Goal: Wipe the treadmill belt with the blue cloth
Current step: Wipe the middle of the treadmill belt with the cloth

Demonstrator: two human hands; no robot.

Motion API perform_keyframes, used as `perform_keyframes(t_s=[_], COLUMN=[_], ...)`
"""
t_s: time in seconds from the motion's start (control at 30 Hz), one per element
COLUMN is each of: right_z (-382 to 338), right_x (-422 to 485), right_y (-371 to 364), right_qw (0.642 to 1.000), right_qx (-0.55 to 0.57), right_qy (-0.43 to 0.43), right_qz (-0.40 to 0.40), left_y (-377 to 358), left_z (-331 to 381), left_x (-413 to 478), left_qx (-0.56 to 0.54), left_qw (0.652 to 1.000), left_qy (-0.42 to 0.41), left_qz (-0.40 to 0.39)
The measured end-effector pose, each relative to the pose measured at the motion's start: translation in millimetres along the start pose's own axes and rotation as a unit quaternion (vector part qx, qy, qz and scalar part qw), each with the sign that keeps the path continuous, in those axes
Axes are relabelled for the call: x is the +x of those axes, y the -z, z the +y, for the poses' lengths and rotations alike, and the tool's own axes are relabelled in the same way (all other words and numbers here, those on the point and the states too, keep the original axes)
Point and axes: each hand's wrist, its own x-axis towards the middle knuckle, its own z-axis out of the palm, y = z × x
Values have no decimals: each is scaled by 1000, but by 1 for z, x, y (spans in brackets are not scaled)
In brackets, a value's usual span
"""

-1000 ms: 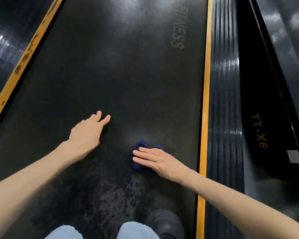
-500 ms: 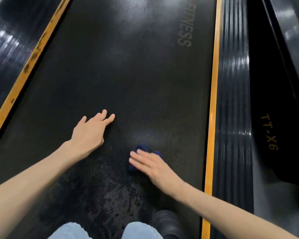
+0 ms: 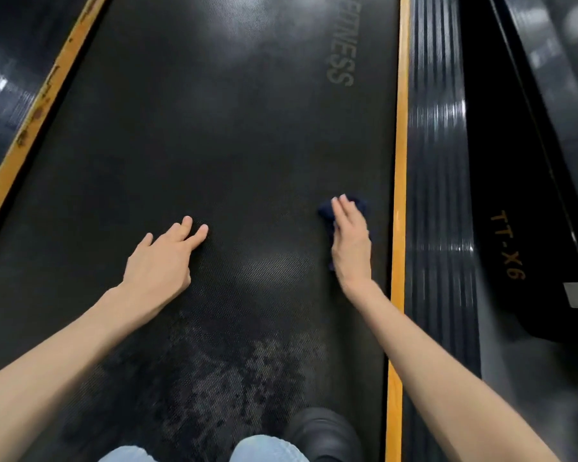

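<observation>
Fingers (image 3: 345, 210) straight and held close together, that's the right hand (image 3: 351, 243) from the head camera, palm down and pressing the blue cloth (image 3: 326, 213) flat against the treadmill belt (image 3: 214, 145). No pinch and no curl round the fabric. The cloth is bunched under the palm, with dark blue showing past the fingertips and along the thumb side. A flat hand makes sense here: it spreads the pressure so the wad drags across the textured surface instead of rolling.

Look where the cloth sits: on the belt's right side, just beside the orange edge strip (image 3: 397, 161), with the ribbed side rail (image 3: 437, 195) beyond it. My read is that this is the outer end of a sideways stroke, working right up to the border.

Over to the left hand (image 3: 161, 258): fingers (image 3: 189, 226) extended and slightly fanned, tips down on the bare belt near its middle, holding nothing. It looks like a brace, taking the person's weight as they lean forward. A knee in light denim (image 3: 264, 450) and a dark shoe (image 3: 324, 431) sit at the bottom edge, so they're crouched on the belt itself.

Between the arms lies a mottled, blotchy patch (image 3: 221, 371), close to the knees. Whether that's damp or dirt, I can't tell. Further up, the belt with its faded FITNESS lettering (image 3: 342, 51) looks even and dull, so plenty of surface seems left to cover. Next call, I'd say: sweep back toward the left strip (image 3: 37, 118), keeping the palm flat so the cloth doesn't slip out.
</observation>
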Motion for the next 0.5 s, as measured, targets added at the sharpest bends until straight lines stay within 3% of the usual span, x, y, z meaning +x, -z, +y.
perform_keyframes(t_s=[0.1, 0.17, 0.27, 0.3, 0.37, 0.43, 0.5], right_z=[-9, -11, 4, 11, 21, 21, 1], right_x=[-84, -122, -94, -70, -16, 27, 41], right_y=[1, 11, 26, 25, 15, 4, -10], right_qw=[987, 955, 875, 874, 932, 989, 1000], right_qx=[0, -3, -34, -37, -40, -16, 17], right_qy=[132, 228, 405, 415, 316, 123, -24], right_qz=[-93, -189, -264, -249, -173, -82, -5], left_y=[1, 1, 1, 2, 3, 5, 4], left_z=[2, 2, 1, 0, -1, -2, -3], left_x=[-3, -5, -7, -7, -6, -5, -5], left_qx=[3, 8, 8, 10, 8, -7, -21], left_qw=[1000, 1000, 1000, 1000, 1000, 1000, 1000], left_qy=[-3, -6, -7, -8, -12, -12, -13], left_qz=[11, 18, 15, 12, 3, -2, -6])
